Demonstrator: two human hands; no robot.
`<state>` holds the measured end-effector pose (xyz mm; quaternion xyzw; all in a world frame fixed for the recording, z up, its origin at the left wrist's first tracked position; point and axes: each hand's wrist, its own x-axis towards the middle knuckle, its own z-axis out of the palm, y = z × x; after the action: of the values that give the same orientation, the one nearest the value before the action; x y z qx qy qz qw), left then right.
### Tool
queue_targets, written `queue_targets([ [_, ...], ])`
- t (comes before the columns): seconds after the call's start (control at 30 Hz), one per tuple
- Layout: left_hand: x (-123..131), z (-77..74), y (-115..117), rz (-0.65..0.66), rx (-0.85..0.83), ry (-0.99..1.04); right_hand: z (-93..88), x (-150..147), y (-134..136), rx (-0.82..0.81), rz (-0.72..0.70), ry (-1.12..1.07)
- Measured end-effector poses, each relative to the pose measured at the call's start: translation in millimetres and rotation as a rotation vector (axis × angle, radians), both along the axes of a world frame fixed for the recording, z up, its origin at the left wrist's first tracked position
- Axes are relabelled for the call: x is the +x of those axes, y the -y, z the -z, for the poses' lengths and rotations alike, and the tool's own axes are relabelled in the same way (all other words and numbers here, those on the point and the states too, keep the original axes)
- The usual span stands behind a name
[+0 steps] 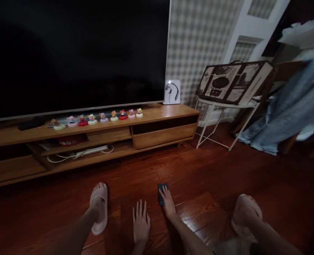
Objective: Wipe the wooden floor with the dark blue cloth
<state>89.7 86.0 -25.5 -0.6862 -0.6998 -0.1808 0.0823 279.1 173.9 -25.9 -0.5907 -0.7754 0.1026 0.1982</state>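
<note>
My right hand [168, 202] lies over a small dark teal cloth [161, 200] on the wooden floor. Its fingers are stretched out across the cloth, which shows at the fingertips and along the left side. To the left of it, my left hand [141, 224] is palm down with its fingers straight and slightly apart. It holds nothing and appears to rest on the floor [135, 184]; a ring shows on one finger.
My feet in pale slippers [101, 223] [240, 212] stand either side. Ahead is a low wooden TV cabinet [164, 136] with a row of small figurines [113, 116] under a large television [79, 53]. A white side table [227, 102] carries a patterned case [230, 83]; jeans [287, 109] hang at right.
</note>
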Motion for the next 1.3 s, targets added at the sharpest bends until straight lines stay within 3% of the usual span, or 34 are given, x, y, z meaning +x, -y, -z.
queue_targets([
  [0.17, 1, -2.6, 1, -0.002, -0.005, -0.012, 27.8, -13, 91, -0.037, -0.193, 0.046],
  [0.27, 1, -4.6, 2, 0.004, -0.027, 0.011, 28.6, -7, 127, -0.017, -0.317, 0.056],
  [0.33, 1, -5.1, 2, -0.001, -0.031, 0.021, 18.3, -1, 126, -0.039, -0.369, 0.035],
  [0.4, 1, -5.2, 2, -0.001, -0.03, 0.02, 2.1, 3, 106, -0.093, -0.373, 0.004],
  [0.53, 2, -5.9, 2, 0.0, -0.033, 0.007, -26.4, -6, 55, -0.149, -0.219, -0.05],
  [0.6, 2, -5.6, 1, -0.007, -0.031, -0.008, -27.2, -19, 45, -0.124, -0.093, -0.085],
  [0.7, 1, -3.5, 2, -0.005, -0.019, -0.029, -9.1, -38, 61, -0.069, 0.039, -0.115],
  [0.77, 0, -2.5, 2, 0.002, -0.019, -0.039, 6.2, -42, 86, -0.053, -0.034, -0.103],
  [0.87, -2, -3.5, 4, 0.044, -0.03, -0.055, 10.9, -28, 116, -0.074, -0.312, -0.074],
  [0.97, -1, -5.2, 3, 0.033, -0.034, -0.044, -12.8, 10, 114, -0.156, -0.568, -0.076],
  [1.03, 0, -3.9, 2, 0.004, -0.033, -0.015, -32.5, 48, 98, -0.222, -0.637, -0.09],
  [1.13, 2, 1.9, -1, 0.001, -0.018, 0.026, -44.6, 119, 70, -0.255, -0.441, -0.097],
  [1.23, 3, 5.9, -2, 0.003, -0.009, 0.045, -31.3, 187, 56, -0.139, -0.012, -0.092],
  [1.3, 2, 4.9, -1, 0.01, -0.01, 0.048, -17.5, 211, 54, -0.004, 0.267, -0.097],
])
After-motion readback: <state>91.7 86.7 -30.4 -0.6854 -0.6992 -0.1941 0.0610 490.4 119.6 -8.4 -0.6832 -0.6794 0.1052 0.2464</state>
